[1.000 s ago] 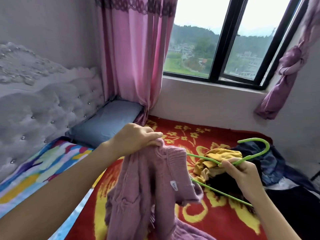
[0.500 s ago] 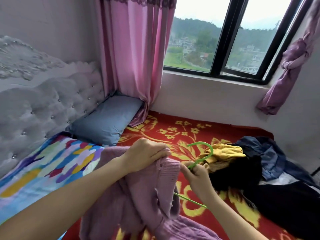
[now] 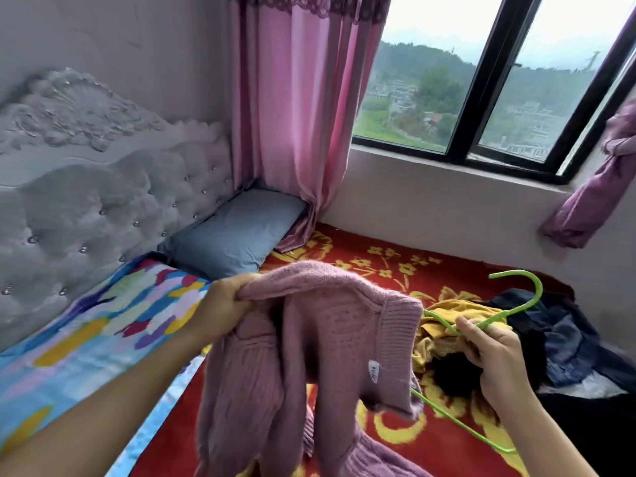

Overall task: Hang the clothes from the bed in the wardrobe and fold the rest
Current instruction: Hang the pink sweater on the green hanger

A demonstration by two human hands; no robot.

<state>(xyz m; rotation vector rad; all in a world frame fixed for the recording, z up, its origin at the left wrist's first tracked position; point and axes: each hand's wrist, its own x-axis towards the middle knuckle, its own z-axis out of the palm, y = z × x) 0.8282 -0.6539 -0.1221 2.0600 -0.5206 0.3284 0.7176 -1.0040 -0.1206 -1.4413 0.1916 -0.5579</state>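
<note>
Left hand (image 3: 223,311), 9 o'clock: grip pinching pink sweater (image 3: 327,339). Right hand (image 3: 495,356), 3 o'clock: grip closed round green hanger (image 3: 516,309), whose arms pass behind the sweater's collar.

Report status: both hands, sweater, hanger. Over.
Left hand grips pink knit sweater by its upper edge. Right hand holds green hanger, one arm tucked behind the collar. Clothes pile lies beyond, not blocking.
</note>
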